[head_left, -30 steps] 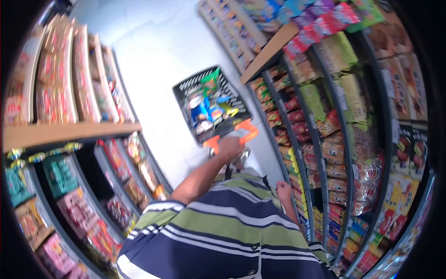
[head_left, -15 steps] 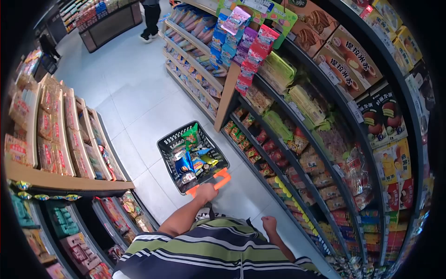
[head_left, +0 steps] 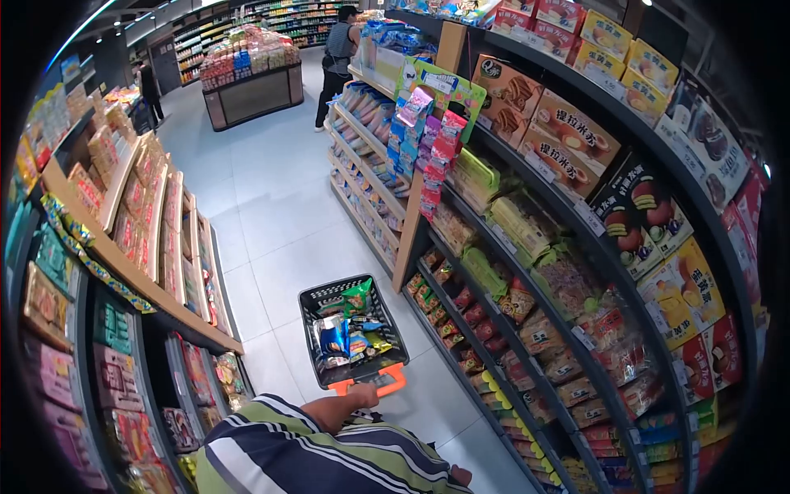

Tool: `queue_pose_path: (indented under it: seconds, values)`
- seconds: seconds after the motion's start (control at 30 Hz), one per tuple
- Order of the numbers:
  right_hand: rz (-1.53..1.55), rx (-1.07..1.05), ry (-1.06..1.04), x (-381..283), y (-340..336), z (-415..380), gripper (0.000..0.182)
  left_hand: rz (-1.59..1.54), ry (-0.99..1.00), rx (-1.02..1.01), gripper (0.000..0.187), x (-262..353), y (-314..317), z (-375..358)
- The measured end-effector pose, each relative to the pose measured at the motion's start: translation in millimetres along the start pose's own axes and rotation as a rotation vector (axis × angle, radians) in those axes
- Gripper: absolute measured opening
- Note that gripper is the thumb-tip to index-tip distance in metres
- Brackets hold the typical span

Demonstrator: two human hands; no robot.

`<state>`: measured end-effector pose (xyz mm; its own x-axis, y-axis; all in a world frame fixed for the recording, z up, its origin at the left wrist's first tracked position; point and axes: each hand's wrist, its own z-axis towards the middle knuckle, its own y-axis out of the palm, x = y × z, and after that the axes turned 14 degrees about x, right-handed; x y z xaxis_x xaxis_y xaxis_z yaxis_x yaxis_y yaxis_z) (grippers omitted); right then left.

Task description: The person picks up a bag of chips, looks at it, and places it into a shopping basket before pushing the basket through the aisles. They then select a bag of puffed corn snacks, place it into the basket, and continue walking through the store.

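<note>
My left hand (head_left: 362, 397) is closed around the orange handle (head_left: 393, 379) of a black shopping basket (head_left: 309, 300), in front of my striped shirt. Inside the basket lie several snack packets, among them a green bag (head_left: 357, 297) and a blue-and-silver bag (head_left: 333, 336). Low at the bottom edge, beside my shirt, only a small part of my right hand (head_left: 461, 475) shows. Its fingers are mostly hidden, and nothing is seen in it. The lower snack shelves stand nearest to it.
On the right, tall dark shelves (head_left: 576, 329) hold boxed and bagged snacks. Wooden shelves (head_left: 103, 247) with packets line the left. Hanging sachets (head_left: 434, 152) jut out at the shelf corner. Beyond are a display island (head_left: 255, 97), a person (head_left: 337, 62) and another person in dark clothes (head_left: 151, 92).
My view has lifted, so more of the store's far end shows. The basket sits lower in view, still held by my left hand. My right hand has dropped toward the bottom edge.
</note>
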<state>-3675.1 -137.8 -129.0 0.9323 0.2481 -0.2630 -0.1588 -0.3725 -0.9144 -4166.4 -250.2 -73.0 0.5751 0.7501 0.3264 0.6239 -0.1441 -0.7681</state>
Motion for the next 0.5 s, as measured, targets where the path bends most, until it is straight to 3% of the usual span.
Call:
queue_pose_path:
  seconds: [0.1,0.33,0.5]
  values:
    - [0.013,-0.021,0.059,13,-5,-14,0.036,-0.021,-0.071,-0.088,0.032,2,17,-24]
    - [0.051,-0.010,0.092,33,-5,-25,0.034,0.117,-0.012,0.058,0.037,-19,58,-77]
    - [0.082,0.036,0.101,36,-2,-28,0.032,0.156,-0.029,0.021,0.034,-27,52,-107]
